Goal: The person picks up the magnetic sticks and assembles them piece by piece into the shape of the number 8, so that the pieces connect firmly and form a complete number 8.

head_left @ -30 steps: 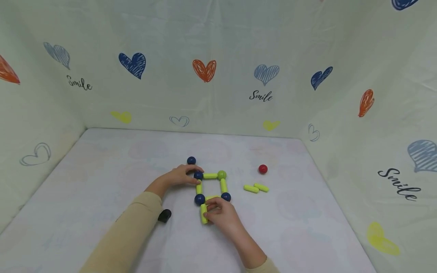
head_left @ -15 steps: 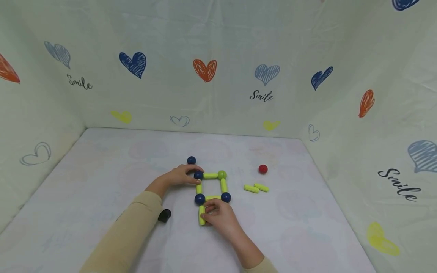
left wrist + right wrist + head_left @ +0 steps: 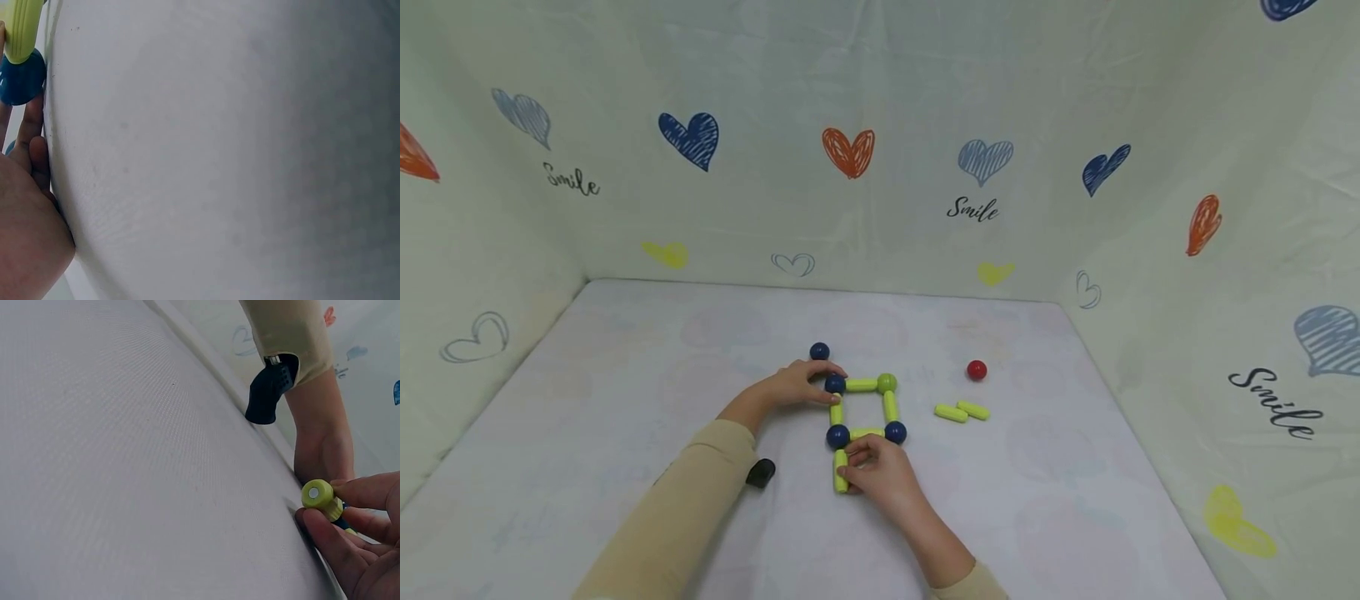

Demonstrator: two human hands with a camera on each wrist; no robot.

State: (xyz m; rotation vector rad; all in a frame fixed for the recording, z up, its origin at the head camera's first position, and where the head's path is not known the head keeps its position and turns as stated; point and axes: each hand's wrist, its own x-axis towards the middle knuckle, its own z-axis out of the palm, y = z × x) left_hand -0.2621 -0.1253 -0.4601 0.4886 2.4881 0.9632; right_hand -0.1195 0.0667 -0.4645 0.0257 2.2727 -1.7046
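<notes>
A square of yellow-green magnetic rods lies on the table, with blue balls at three corners and a green ball [image 3: 887, 382] at the far right one. My left hand [image 3: 786, 386] holds the far-left blue ball [image 3: 834, 384] between fingers and thumb, the thumb also by the left-side rod [image 3: 836, 414]. Below the near-left blue ball [image 3: 838, 437], my right hand [image 3: 883, 475] pinches another yellow-green rod [image 3: 841, 473] in line with that side. Its far end is at the ball; whether they touch is hard to tell. The right wrist view shows the rod's silvery end [image 3: 314, 493].
A loose blue ball [image 3: 819, 352] sits beyond the left hand. To the right lie a red ball [image 3: 976, 370] and two loose rods [image 3: 951, 412]. A black device [image 3: 762, 473] is on the left wrist. Heart-printed cloth [image 3: 910, 183] stands behind the table.
The rod in my right hand has swung slightly left, from slanted to nearly straight below the near-left blue ball. My left hand and the square have stayed put.
</notes>
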